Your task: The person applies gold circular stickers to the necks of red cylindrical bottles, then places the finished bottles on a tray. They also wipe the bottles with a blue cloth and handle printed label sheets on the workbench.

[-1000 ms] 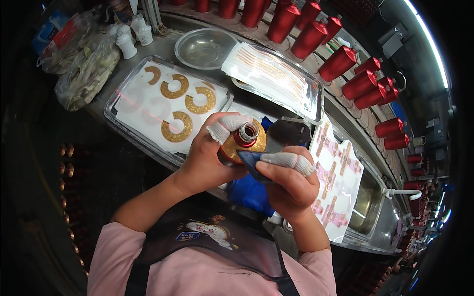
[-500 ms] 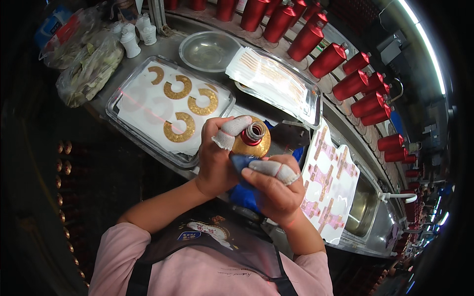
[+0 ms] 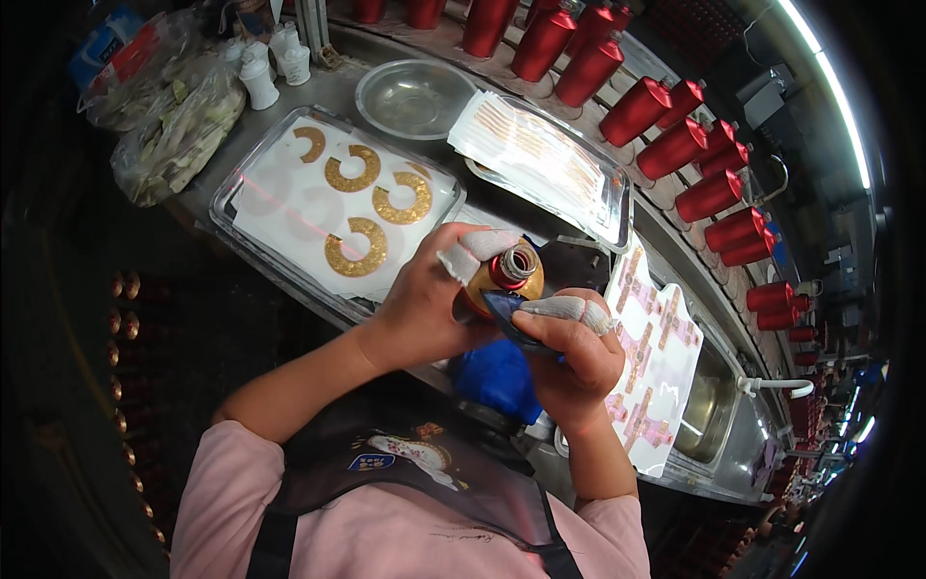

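Observation:
My left hand [image 3: 424,294] is closed around a bottle [image 3: 530,280] with a gold shoulder, a red collar and an open threaded neck. A white finger cover lies across the bottle beside the neck. Pinched in my right hand [image 3: 571,362], also with a covered finger, is a dark blue flat scraper [image 3: 508,315]. The blade's edge touches or nearly touches the gold shoulder, just below the collar. Most of the bottle's body is hidden behind my hands. To the left, gold C-shaped decals [image 3: 356,247] lie on white paper in a clear tray [image 3: 224,214].
A metal bowl [image 3: 410,96] stands behind the tray. Stacked printed decal sheets [image 3: 526,135] lie in another tray; a pink-and-gold sheet [image 3: 656,357] lies by the sink [image 3: 709,415]. Red bottles [image 3: 591,70] line the back. White bottles [image 3: 258,81] and a plastic bag [image 3: 178,145] are at far left.
Both hands have shifted slightly right with the bottle, which is turned a little. The scraper has changed angle, so its blade now points up toward the collar.

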The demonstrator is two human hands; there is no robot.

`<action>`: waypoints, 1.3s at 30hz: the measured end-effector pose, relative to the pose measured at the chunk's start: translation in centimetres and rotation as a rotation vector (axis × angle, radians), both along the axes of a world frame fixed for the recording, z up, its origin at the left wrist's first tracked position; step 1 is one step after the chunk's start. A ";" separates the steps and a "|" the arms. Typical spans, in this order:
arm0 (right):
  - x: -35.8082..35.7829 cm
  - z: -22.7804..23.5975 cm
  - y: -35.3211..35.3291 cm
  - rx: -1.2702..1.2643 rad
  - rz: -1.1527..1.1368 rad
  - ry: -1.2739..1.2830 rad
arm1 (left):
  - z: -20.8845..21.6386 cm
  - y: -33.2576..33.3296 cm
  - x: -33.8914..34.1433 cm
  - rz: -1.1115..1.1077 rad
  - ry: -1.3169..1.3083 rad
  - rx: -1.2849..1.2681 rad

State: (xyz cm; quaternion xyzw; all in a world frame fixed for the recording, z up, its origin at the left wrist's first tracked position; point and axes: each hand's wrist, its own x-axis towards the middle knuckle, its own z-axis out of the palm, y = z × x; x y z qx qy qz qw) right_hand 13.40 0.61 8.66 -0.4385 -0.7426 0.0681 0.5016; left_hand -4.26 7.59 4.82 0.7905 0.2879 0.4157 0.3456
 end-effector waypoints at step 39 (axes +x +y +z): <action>-2.4 0.3 -0.8 0.042 -0.076 -0.025 | -3.6 -0.8 0.9 0.169 -0.062 0.122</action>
